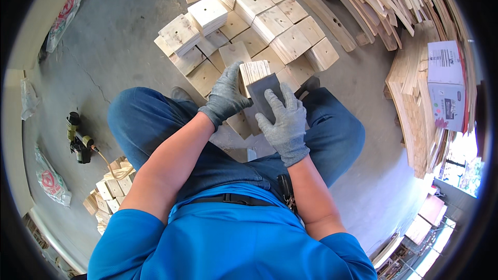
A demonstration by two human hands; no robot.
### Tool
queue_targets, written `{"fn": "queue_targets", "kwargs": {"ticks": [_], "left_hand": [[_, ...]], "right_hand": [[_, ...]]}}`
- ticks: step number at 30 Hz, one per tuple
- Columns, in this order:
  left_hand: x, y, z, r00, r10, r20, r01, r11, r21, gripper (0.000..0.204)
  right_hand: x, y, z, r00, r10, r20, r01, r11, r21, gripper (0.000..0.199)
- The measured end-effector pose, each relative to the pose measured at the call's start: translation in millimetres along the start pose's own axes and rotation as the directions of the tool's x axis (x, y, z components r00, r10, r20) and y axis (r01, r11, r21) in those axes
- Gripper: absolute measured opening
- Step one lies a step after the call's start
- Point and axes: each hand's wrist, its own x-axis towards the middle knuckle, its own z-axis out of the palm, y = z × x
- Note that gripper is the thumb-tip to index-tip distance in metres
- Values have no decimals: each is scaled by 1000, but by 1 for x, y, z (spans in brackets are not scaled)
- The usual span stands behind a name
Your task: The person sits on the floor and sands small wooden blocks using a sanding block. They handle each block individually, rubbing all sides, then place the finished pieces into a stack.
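The right hand (285,127) spreads over a dark slab (265,92); its undersides are hidden, so I cannot tell whether it grips. The left hand (226,96) clasps a wooden block (254,72) between the knees, partly covered by the slab. The left arm cuts off a small woodpile (107,192); a dark tool (79,139) lies beyond, unclear in kind. Stacked blocks (275,21) crowd the floor ahead, partly behind the hands. Long planks (384,0) run out of view.
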Motion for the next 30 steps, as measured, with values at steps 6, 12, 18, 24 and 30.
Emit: {"fn": "queue_targets", "kwargs": {"ticks": [6,12,18,24,30], "left_hand": [[2,-1,1,997,70,-44,-70,997,20,105],[1,2,-4,1000,2,-18,-1,999,32,103],[-2,2,-4,1000,15,-8,-14,998,55,101],[0,4,-3,1000,-27,15,26,998,51,104],[6,1,-2,1000,30,9,-30,1000,0,105]], "right_hand": [[104,0,23,998,51,-33,-52,998,-28,62],[115,-10,21,999,42,1,-42,998,-54,61],[-9,-12,-6,997,2,79,6,995,-95,68],[47,-14,10,1000,30,10,-28,990,-137,65],[146,-12,22,991,126,44,-119,983,-137,60]]}}
